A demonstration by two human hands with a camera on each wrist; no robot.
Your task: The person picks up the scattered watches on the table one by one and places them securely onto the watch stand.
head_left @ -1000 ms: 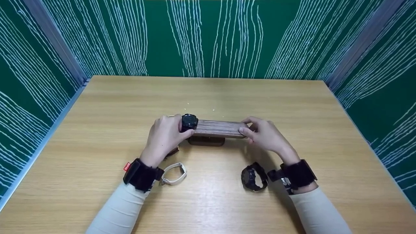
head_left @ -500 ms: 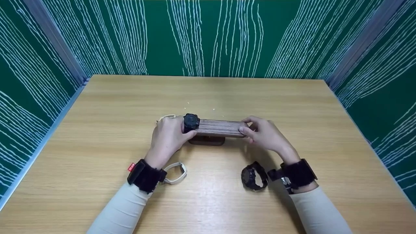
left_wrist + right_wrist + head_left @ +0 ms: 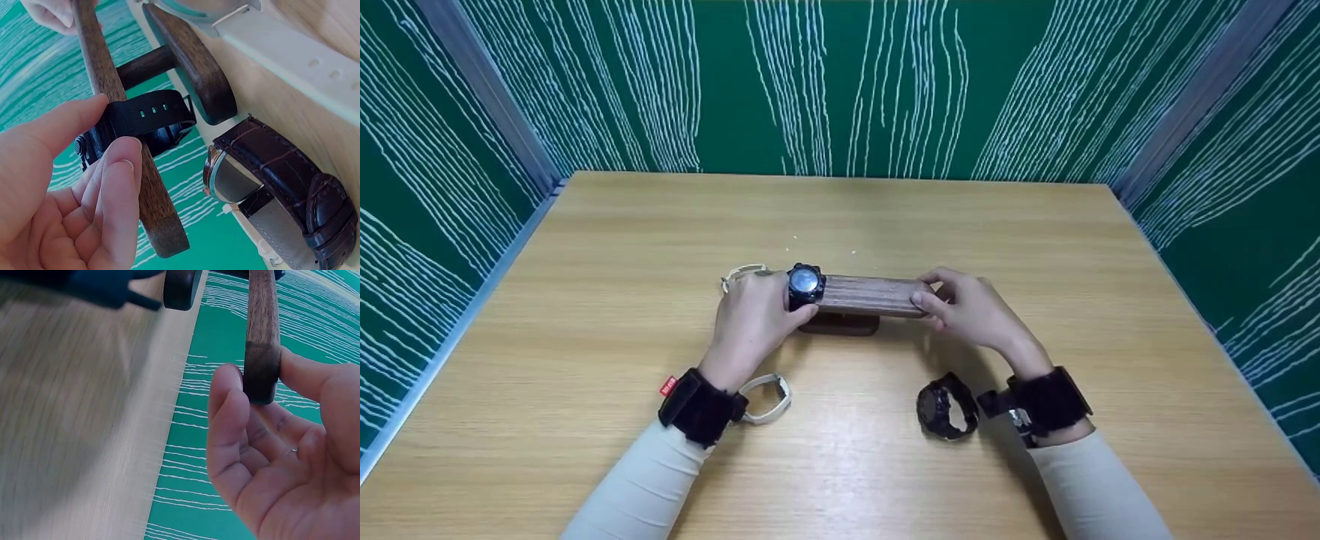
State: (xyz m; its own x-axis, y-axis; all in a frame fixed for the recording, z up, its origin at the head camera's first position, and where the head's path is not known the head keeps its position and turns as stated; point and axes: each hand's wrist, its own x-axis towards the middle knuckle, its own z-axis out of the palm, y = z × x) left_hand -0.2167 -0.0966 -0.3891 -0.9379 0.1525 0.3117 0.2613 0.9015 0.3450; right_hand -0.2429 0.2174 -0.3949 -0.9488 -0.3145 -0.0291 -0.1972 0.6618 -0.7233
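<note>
A wooden watch stand has a long grooved bar [image 3: 870,294] above a small dark base [image 3: 840,325]. Around the bar's left part loops a black wristwatch [image 3: 805,282], its face up. My left hand [image 3: 754,315] pinches this watch between thumb and fingers; in the left wrist view its black strap [image 3: 149,115] encircles the bar, and the bar's left end sticks out past it. At the other end, my right hand [image 3: 975,311] grips the bar, thumb on one side and fingers on the other, as the right wrist view also shows.
Below the left hand lies a white-strapped watch [image 3: 767,401]; a light-coloured band [image 3: 742,274] shows behind that hand. A second black watch [image 3: 946,407] stands near the right wrist. The left wrist view has a brown leather-strapped watch [image 3: 281,163], hidden in the head view.
My left hand has slid the black watch a little rightward along the bar. The light-coloured band behind it has come into sight. My right hand has stayed in place.
</note>
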